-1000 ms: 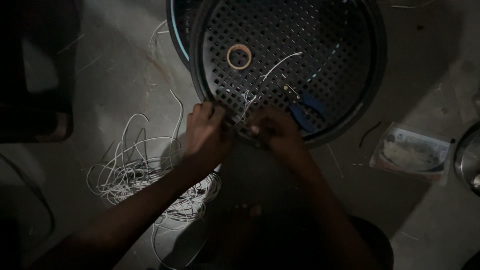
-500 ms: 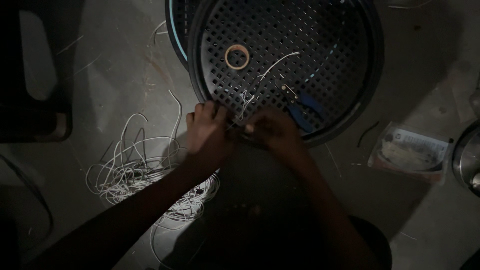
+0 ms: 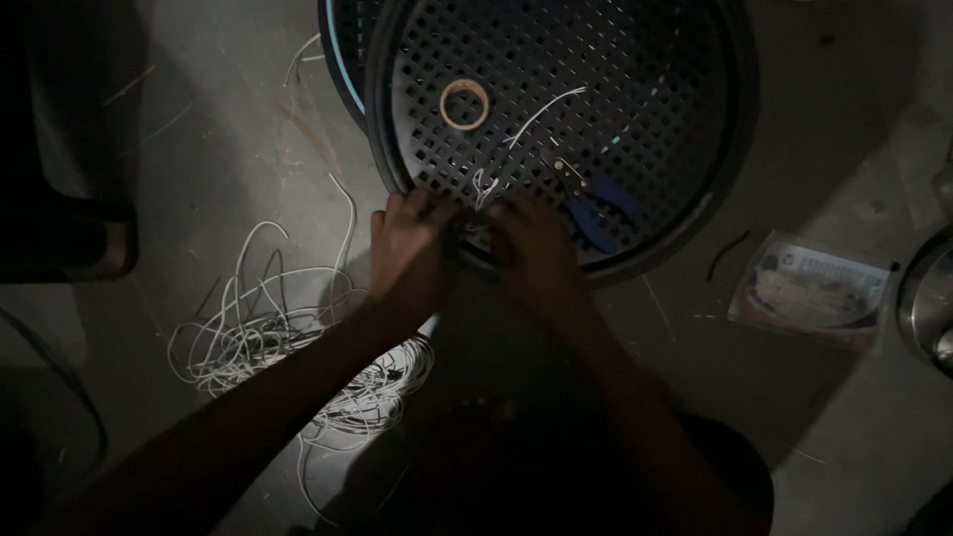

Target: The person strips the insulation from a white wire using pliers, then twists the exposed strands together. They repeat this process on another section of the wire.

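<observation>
Nearest the camera, a loose tangle of white wire (image 3: 288,347) is spread on the grey concrete floor (image 3: 199,169), left of the forearms; the strands are thin, springy and looped over one another. Just beyond it, the left hand (image 3: 409,260) and the right hand (image 3: 536,253) are brought together at the near rim of a round black perforated tray (image 3: 715,129). Both hands are curled closed, fingertips pinched at a short white wire end (image 3: 483,187) that sticks up through the holes (exactly what is pinched between the fingers is hidden in the dim light). The wire being worked is therefore placed at the tray's near edge, between the two hands.

A slip is judged possible here: the wire is thin and smooth, the grip is small, and the light is poor, so the end could be pulled back through a hole or lost. The tangle on the floor could also be snagged by a forearm and dragged.

Farther in, blue-handled pliers (image 3: 596,213) are laid on the tray, right of the hands, and a small ring of tape (image 3: 464,103) is seen beyond, with another white strand (image 3: 541,114) beside it. A flat printed packet (image 3: 814,293) is set on the floor to the right.
</observation>
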